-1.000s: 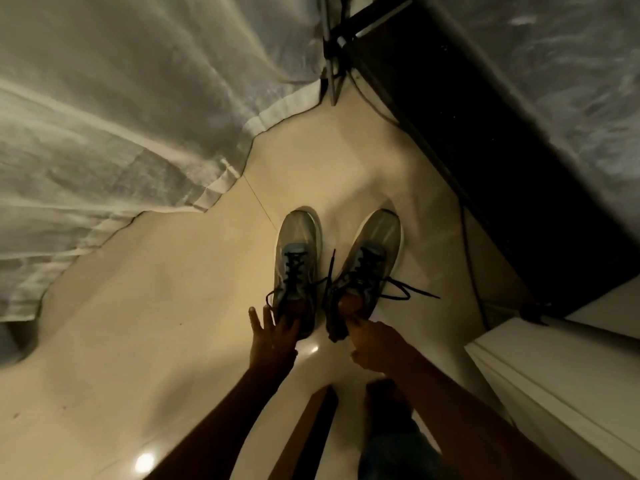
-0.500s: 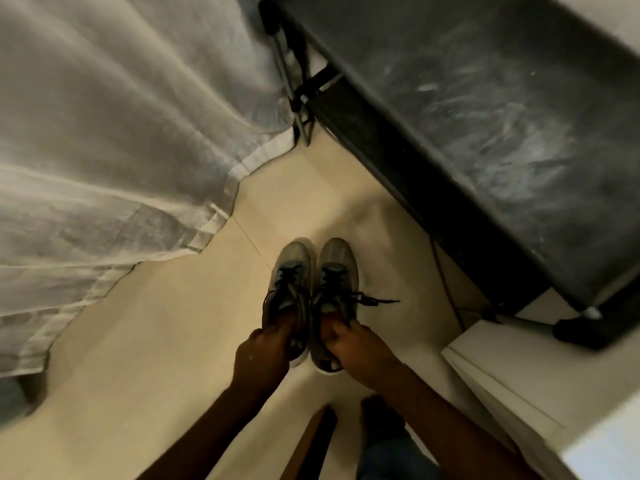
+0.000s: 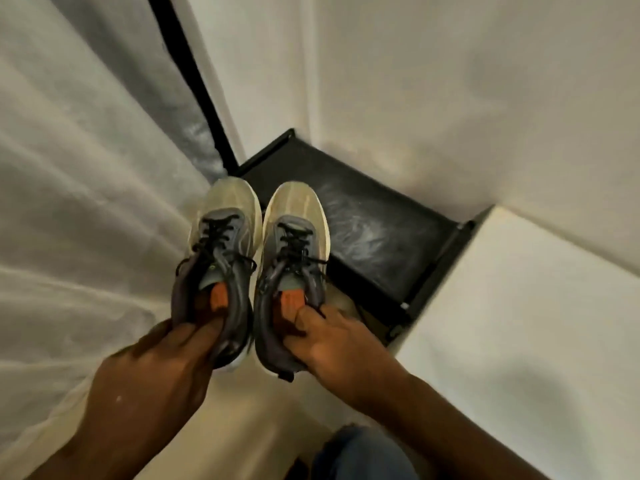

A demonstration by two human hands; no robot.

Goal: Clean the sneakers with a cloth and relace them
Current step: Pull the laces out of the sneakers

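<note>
Two grey sneakers with pale toes, black laces and orange tongue tabs are held up side by side, toes pointing away from me. My left hand (image 3: 166, 362) grips the heel opening of the left sneaker (image 3: 221, 258), fingers tucked inside the collar. My right hand (image 3: 332, 344) grips the heel opening of the right sneaker (image 3: 294, 265) the same way. Both shoes hang in the air above the floor, in front of a black table. Their laces are threaded and hang loosely. No cloth is in view.
A black marbled table top (image 3: 374, 223) lies just beyond and to the right of the shoes. A white cabinet (image 3: 519, 323) stands at the right, white walls (image 3: 450, 81) behind. A sheer white curtain (image 3: 69, 185) fills the left side. Beige floor (image 3: 242, 420) is below.
Both hands closed on the sneakers' heels on the floor and lifted the pair up; the view has risen so the black table top now lies behind them.
</note>
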